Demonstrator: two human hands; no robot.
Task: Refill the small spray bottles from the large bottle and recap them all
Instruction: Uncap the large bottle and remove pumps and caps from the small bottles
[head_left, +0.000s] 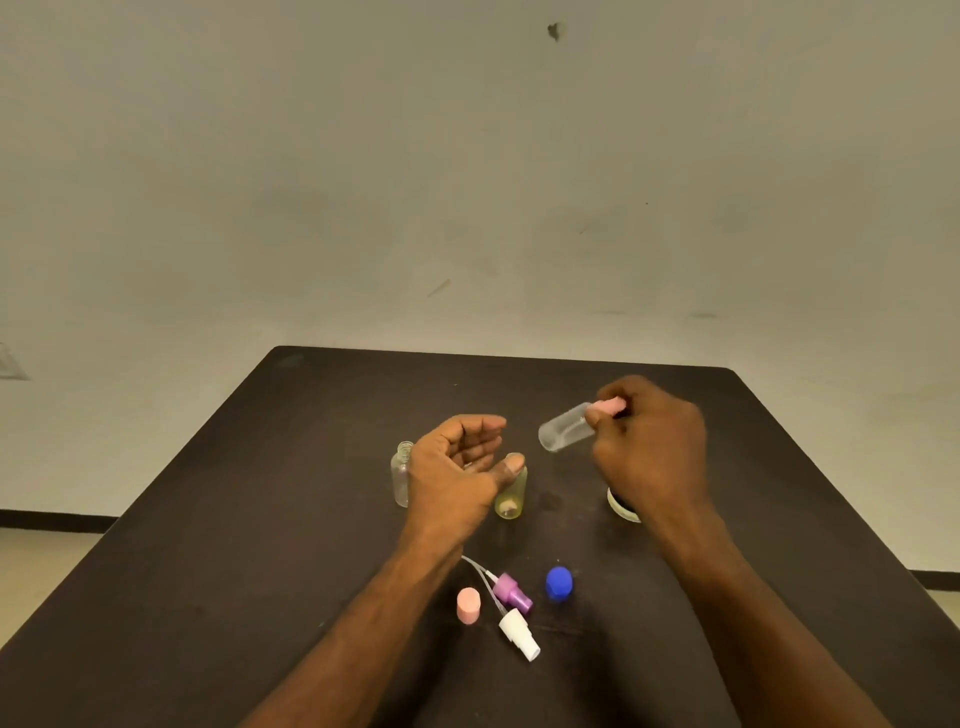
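Dark table (260, 519); right hand (649, 441) gripping bottle (563, 428)

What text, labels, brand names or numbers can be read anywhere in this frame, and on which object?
None can be read.
Clear bottle held by the right hand: no label visible.
Clear bottle on the table, yellow bottle, pink cap, blue cap, both spray heads: plain.
Object under the right wrist: mostly hidden, nothing legible.

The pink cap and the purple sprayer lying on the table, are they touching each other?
Apart. The head view shows bare dark table between the pink cap and the purple sprayer; only the sprayer's thin tube runs near it.
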